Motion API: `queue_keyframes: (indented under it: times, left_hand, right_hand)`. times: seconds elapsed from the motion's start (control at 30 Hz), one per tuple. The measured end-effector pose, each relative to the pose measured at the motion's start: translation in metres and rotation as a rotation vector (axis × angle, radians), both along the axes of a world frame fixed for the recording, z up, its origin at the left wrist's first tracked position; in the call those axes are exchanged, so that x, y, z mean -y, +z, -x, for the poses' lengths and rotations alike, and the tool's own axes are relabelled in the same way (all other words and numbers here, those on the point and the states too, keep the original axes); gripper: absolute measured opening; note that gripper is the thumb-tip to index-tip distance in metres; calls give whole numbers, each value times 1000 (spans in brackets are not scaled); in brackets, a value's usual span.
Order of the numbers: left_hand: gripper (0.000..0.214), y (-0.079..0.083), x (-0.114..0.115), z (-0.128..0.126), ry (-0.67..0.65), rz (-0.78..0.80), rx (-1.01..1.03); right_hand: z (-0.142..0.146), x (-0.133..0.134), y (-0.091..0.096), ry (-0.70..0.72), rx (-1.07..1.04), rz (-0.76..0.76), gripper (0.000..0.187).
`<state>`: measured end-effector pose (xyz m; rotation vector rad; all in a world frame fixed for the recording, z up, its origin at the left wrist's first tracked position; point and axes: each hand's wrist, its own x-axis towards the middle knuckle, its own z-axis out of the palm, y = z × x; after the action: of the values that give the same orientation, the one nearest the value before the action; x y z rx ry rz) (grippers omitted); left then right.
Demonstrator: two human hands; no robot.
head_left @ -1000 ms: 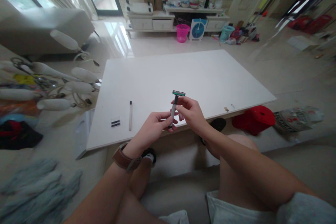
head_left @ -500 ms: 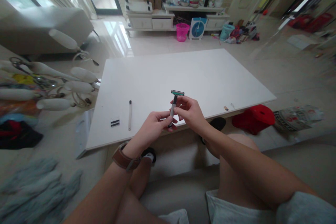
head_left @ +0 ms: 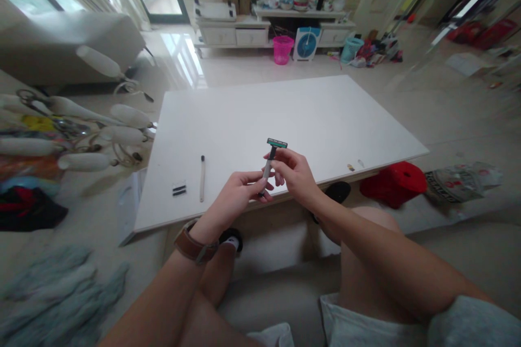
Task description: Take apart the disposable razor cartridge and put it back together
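A razor (head_left: 267, 167) with a grey and black handle and a green-edged head is held up over the near edge of the white table (head_left: 260, 114). Its head points away from me. My left hand (head_left: 243, 191) grips the lower end of the handle between thumb and fingers. Higher up, just below the head, my right hand (head_left: 295, 172) pinches the handle. On the table to the left lies a slim pale stick with a black tip (head_left: 202, 179), perhaps a toothbrush. Beside it is a small clear pack with black bars (head_left: 179, 188).
Small bits (head_left: 350, 167) lie near the table's right front edge. A red bin or stool (head_left: 394, 184) and a printed plastic bag (head_left: 459, 183) are on the floor at right. White lamp arms (head_left: 126, 115) reach toward the table's left side. A pink basket (head_left: 283, 50) stands beyond.
The razor has shifted very slightly to the right, and its tilt looks a little greater. Both hands keep hold of it.
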<state>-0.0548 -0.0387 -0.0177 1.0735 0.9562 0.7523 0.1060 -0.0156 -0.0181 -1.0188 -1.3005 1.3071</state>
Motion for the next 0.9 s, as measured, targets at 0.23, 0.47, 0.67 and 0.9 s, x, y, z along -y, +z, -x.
queue_keyframes:
  times: [0.23,0.47,0.67,0.9]
  left_hand:
    - [25,2,0,-2,21,13,-13]
    - [25,1,-1,0,12,-20,-30]
    - [26,0,0,-1,40,-15,-34]
    - [27,0,0,-1,47,-12,-37]
  right_hand:
    - [0,0,0,11,6,3,19]
    - [0,-1,0,27,-3,18,23]
    - [-1,0,-2,25,47,9,26]
    - [-1,1,-4,30,110,-34,29]
